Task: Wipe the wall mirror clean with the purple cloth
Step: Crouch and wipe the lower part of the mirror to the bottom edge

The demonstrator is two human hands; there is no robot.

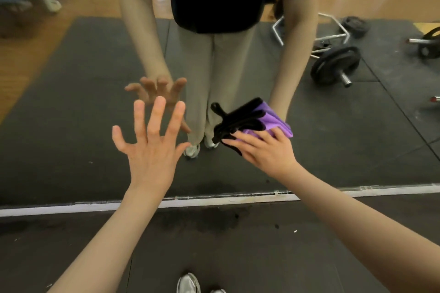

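The wall mirror [83,102] fills the upper part of the head view and ends at a white strip near the floor. My right hand [266,150] presses the folded purple cloth [273,121], edged in black, flat against the glass low on the mirror. Its fingers lie fairly straight over the cloth. My left hand [150,145] is spread wide with straight fingers, at or just off the glass to the cloth's left; contact cannot be told. The mirror shows both arms and the cloth doubled.
The white strip [214,201] marks the mirror's bottom edge above the black floor mat [238,257]. My shoes [189,284] stand close to the wall. The reflection shows barbell plates [335,64], a metal frame, wooden floor and a seated person's legs at upper left.
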